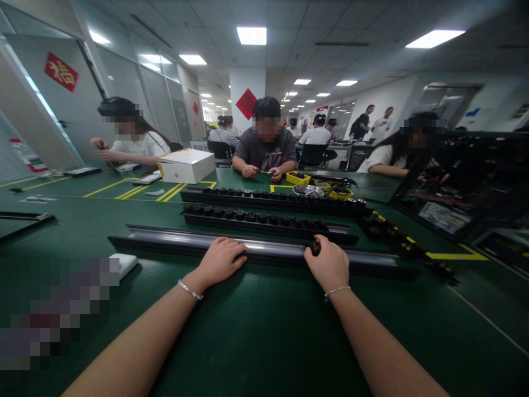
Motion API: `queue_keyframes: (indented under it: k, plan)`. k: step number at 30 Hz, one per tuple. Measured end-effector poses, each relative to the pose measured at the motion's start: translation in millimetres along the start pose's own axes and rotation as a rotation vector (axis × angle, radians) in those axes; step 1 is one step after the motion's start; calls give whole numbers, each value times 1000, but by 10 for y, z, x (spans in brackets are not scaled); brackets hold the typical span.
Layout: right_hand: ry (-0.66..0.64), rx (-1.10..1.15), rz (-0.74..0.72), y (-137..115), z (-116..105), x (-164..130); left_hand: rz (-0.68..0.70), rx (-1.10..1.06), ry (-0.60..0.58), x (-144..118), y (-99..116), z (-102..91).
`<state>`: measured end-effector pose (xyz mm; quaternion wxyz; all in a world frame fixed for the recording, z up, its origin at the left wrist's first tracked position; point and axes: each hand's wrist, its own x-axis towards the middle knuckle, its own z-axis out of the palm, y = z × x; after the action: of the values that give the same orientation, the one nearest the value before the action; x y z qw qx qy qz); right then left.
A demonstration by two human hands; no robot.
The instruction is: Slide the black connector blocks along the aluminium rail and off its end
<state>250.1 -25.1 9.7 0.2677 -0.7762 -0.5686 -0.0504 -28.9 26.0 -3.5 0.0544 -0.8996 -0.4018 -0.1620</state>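
Observation:
A long black rail (165, 238) with a shiny grey inner channel lies crosswise on the green table in front of me. My left hand (221, 260) grips its near edge left of the middle, fingers over the channel and thumb on the near side. Further right, my right hand (329, 263) pinches a small dark round part (316, 248) at the channel; the fingers partly hide it. Behind lies a second black rail (268, 225), carrying a row of small black round parts (239, 215). A third filled rail (268, 201) sits beyond that one.
More dark round parts (384, 231) stretch along the table at right, near a black-framed rack (438, 182). Yellow trays (297, 178), a metal dish (308, 191) and a white box (188, 167) stand farther back. Co-workers sit across and at both sides; the person opposite holds a red-handled tool (261, 171).

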Motion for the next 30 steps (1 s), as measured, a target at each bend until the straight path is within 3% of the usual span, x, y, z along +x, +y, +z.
queue_keyframes:
  k: [30]
  plan:
    - [19,-24,30,79,-29,18,3,7,9,-2,8,-6]
